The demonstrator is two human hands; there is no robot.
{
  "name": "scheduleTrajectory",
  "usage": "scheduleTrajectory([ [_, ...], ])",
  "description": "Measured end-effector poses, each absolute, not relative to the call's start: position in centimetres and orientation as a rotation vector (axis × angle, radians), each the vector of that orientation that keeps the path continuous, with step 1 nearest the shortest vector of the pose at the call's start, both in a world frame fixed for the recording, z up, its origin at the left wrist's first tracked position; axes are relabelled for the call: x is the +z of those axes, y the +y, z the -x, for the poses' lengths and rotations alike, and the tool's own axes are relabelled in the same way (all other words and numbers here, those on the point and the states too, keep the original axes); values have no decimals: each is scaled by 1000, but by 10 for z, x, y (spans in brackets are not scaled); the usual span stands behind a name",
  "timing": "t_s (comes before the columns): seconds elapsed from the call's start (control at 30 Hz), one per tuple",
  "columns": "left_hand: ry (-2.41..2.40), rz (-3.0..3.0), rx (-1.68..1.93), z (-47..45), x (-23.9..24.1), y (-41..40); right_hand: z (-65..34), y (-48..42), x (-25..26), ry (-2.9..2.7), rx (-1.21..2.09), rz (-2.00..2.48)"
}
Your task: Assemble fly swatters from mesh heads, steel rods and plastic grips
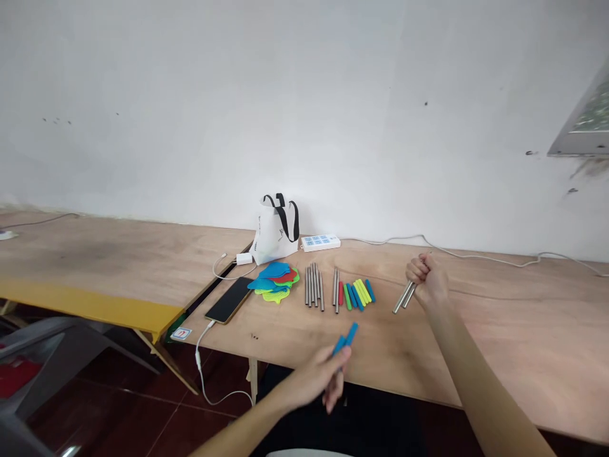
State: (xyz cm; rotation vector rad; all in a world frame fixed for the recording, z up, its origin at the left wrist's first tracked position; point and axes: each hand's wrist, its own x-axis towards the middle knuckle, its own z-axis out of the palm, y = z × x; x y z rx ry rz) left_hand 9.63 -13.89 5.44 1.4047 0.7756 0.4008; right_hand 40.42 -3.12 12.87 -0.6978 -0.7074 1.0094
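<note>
My right hand (425, 279) is a closed fist over the wooden table (499, 343), gripping two metal tubes (403, 297) that slant down to the left. At the table's near edge, the fingers of my left hand (320, 379) pinch a blue sleeve (346, 337). Between the hands lie a row of coloured sleeves (358, 294), red, green, blue and yellow. Left of them lie two groups of bare metal tubes (314, 286).
A pile of coloured mesh pieces (275, 282) lies left of the tubes. A phone (229, 299) on a white cable sits near the table's left edge. A white bag (275, 230) and a power strip (320, 242) stand by the wall. A second table (95, 266) adjoins on the left.
</note>
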Motion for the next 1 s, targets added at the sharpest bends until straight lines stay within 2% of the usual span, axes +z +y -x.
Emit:
scheduleTrajectory([
  [0.17,1208,-2056,760,-127,70,-55,-363,-27,83,-945,1179,962],
  [0.27,1212,-2237,872,-143,64,-14,-331,-19,61,-1144,1229,1155],
  [0.37,1180,-2264,843,-143,51,4,-310,-13,49,-1373,1190,1329],
  [0.6,1298,-2301,690,-127,44,-1,-301,-6,46,-1760,868,1508],
  [0.87,1143,-2401,714,-130,43,4,-312,-12,40,-1965,612,1650],
  [1.0,1214,-2447,627,-133,46,4,-316,-11,39,-1993,554,1706],
])
